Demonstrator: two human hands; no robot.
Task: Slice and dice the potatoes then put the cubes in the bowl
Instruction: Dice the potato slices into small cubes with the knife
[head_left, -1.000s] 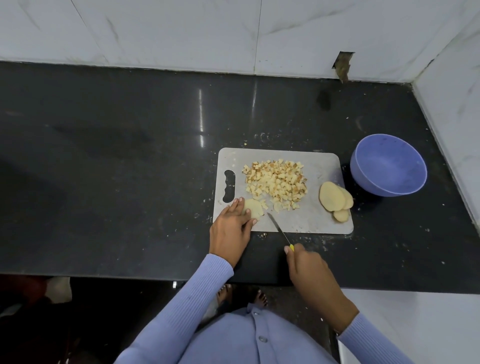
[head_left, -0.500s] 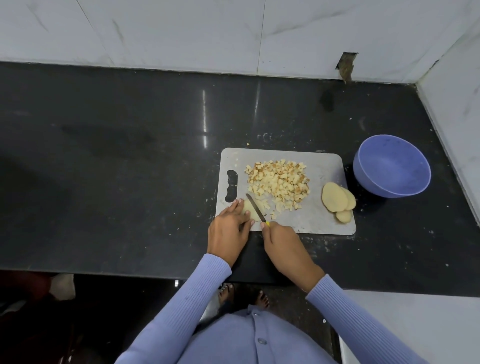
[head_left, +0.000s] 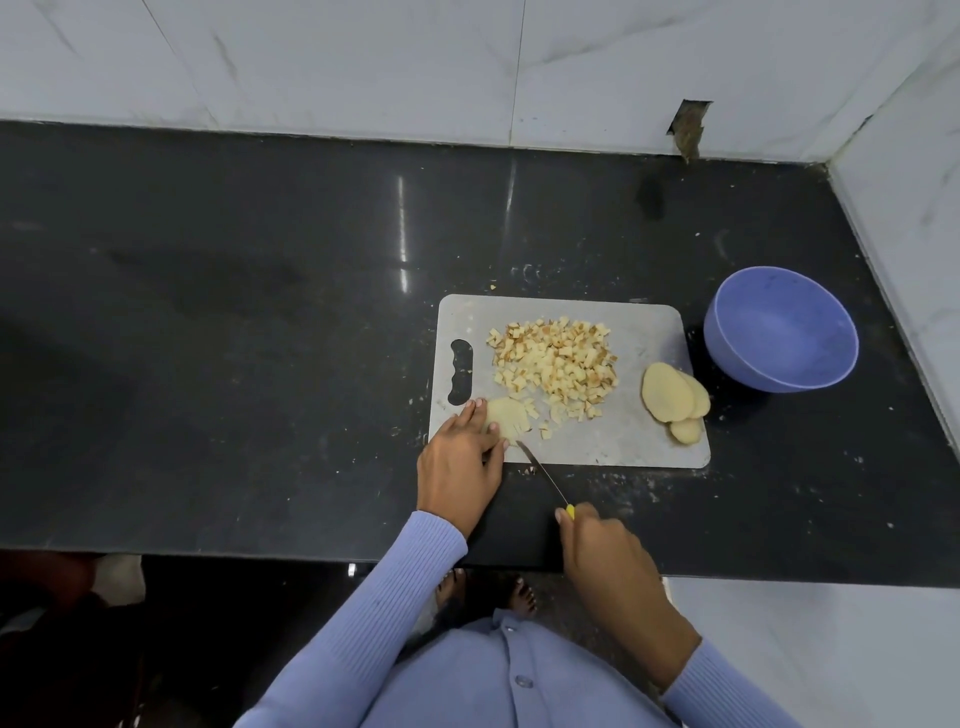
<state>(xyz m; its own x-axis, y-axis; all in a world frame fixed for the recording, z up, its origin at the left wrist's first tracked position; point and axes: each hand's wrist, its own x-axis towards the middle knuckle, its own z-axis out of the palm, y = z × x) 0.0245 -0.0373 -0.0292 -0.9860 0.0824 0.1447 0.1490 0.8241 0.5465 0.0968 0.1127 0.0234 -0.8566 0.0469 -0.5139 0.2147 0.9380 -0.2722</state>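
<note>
A grey cutting board (head_left: 623, 447) lies on the black counter. A heap of potato cubes (head_left: 558, 361) covers its middle. My left hand (head_left: 462, 457) presses a potato slice (head_left: 506, 415) flat at the board's near left corner, fingers straight. My right hand (head_left: 608, 551) grips the yellow handle of a small knife (head_left: 543, 473); the blade tip touches the slice's near edge. Uncut potato slices (head_left: 670, 397) are stacked at the board's right end. An empty blue bowl (head_left: 779, 327) stands right of the board.
The black counter (head_left: 260, 312) stretches far to the left. White tiled walls (head_left: 363, 62) close the back and the right side. Potato crumbs dot the counter around the board. The counter's front edge runs just below my hands.
My right hand has drawn the knife back toward me from across the slice, so the blade now points at the slice's near edge. My left hand stays on the slice.
</note>
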